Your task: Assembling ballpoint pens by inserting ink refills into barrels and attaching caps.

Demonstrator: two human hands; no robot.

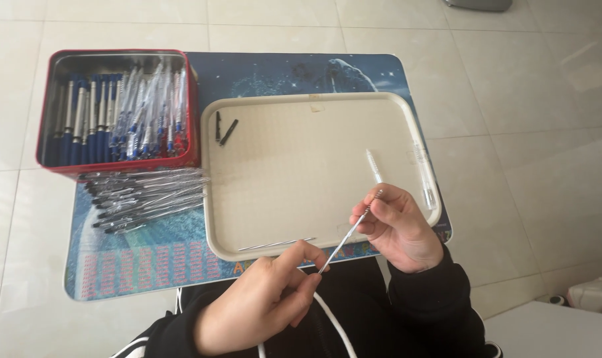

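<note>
My left hand (pixel 261 301) and my right hand (pixel 397 225) together hold a thin pen refill (pixel 349 232) slanting between them, just over the near edge of a cream tray (pixel 274 219). The left fingers pinch its lower end; the right fingers grip its upper end, where a small spring seems to sit. On the tray lie a clear pen barrel piece (pixel 374 166), another clear barrel (pixel 425 179) on the right rim, a loose refill (pixel 274 244) near the front edge, and two small black parts (pixel 224 129) at the far left.
A red tin (pixel 118 109) holding several blue and clear pens stands at the far left of the small blue table (pixel 148 262). A pile of several clear pen barrels (pixel 148 199) lies in front of it. A white cord (pixel 331 318) hangs near my lap. Tiled floor surrounds the table.
</note>
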